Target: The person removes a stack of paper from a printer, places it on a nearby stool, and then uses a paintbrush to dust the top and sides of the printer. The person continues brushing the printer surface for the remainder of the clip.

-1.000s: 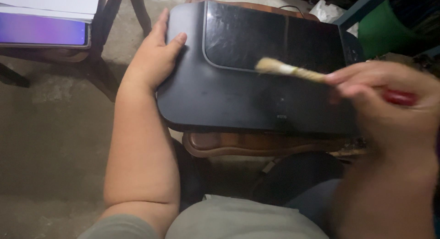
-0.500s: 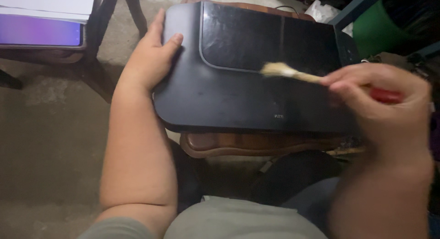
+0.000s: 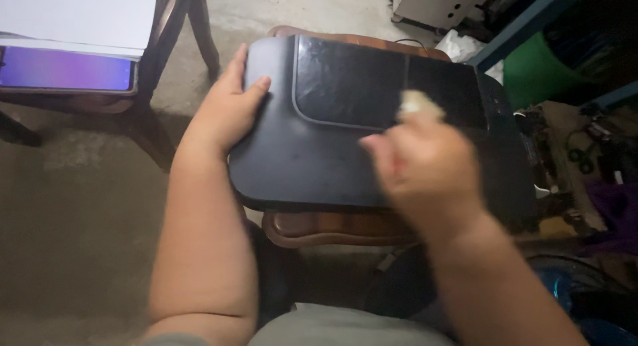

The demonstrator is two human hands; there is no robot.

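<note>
- While the left hand [image 3: 226, 113] lies flat with fingers spread on its left edge, the black printer [image 3: 319, 153] sits on a wooden stool [image 3: 332, 223], long axis running left to right.
- Its smooth, dusty lid has rounded corners and a glossy inset panel.
- The right hand [image 3: 425, 170], blurred, has fingers curled around a brush, pale bristles [image 3: 419, 101] pointing away over the lid.

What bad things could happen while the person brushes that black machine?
The black printer juts past the front edge of the small wooden stool, so it might tip; only the left hand steadies its corner. The right hand swings the brush fast and blurred, so its bristles may scratch the glossy lid.
</note>
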